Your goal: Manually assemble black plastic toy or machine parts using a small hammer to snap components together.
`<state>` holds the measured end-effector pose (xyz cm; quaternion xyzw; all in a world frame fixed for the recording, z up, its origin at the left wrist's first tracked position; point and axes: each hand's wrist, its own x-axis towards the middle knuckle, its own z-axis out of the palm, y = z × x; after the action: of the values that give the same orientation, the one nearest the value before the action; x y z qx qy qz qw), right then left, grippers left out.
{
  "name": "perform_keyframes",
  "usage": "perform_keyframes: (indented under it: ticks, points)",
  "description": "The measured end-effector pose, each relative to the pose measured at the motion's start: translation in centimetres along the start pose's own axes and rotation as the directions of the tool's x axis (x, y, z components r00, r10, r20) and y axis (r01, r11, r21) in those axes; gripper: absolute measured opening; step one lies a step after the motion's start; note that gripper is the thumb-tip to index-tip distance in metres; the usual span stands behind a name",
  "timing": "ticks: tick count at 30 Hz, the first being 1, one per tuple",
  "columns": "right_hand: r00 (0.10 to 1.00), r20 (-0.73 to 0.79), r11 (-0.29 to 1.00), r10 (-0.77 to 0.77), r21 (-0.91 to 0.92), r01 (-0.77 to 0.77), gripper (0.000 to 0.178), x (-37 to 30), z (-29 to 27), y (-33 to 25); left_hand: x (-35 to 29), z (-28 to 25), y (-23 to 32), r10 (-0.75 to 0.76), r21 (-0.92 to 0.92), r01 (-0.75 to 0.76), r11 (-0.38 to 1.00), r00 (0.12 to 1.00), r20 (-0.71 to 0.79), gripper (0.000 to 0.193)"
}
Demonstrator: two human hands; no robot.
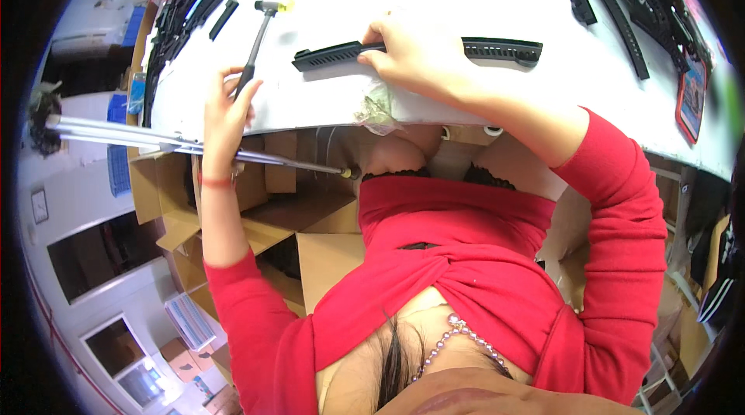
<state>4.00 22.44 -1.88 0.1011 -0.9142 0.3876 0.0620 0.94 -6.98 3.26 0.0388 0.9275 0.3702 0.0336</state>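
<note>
My left hand (235,104) is closed round the dark handle of a small hammer (259,38), whose metal head with a yellow face points away from me over the white table. My right hand (403,54) grips a long black slotted plastic strip (503,50) near its middle. The strip lies crosswise on the tabletop, and its two ends stick out on either side of the hand. A crumpled clear plastic bag (378,108) rests at the table's near edge, just below the right hand.
Many black strips pile up at the table's left (194,11) and right (652,3). A phone-like red-edged object (692,100) lies at the right edge. Metal poles (264,159) cross below the left forearm. Open cardboard boxes (330,267) stand beneath the table.
</note>
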Motion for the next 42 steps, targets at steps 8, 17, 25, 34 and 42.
perform_keyframes:
  ticks: [8, 17, 25, 34, 42]
  points:
    - [0.999, 0.012, 0.999, 0.051, -0.016, -0.05, 0.03, 0.4, 0.0, -0.8, -6.8, 2.5, 5.4, 0.517, 0.435, -0.495, 0.752, 0.852, 0.076, 0.045]
    - [0.999, -0.009, 0.999, -0.046, -0.028, 0.046, 0.03, 0.9, -0.5, -0.3, -6.4, 2.4, 5.9, 0.5, 0.402, -0.492, 0.772, 0.861, 0.092, 0.04]
    - [0.986, -0.046, 0.986, -0.161, -0.045, 0.159, 0.026, 0.7, -1.3, 0.1, 2.2, 1.6, -2.3, 0.468, 0.557, -0.323, 0.765, 0.873, -0.137, 0.041]
    - [0.714, -0.691, 0.83, -0.117, -0.463, -0.312, 0.03, 10.8, -25.6, 8.9, 3.9, 5.5, -3.5, 0.468, 0.626, -0.2, 0.754, 0.831, -0.299, 0.039]
    - [0.833, -0.488, 0.465, -0.261, -0.82, -0.335, 0.025, 15.8, -26.2, 17.5, 4.2, 5.6, -2.7, 0.447, 0.59, -0.182, 0.787, 0.827, -0.342, 0.037]
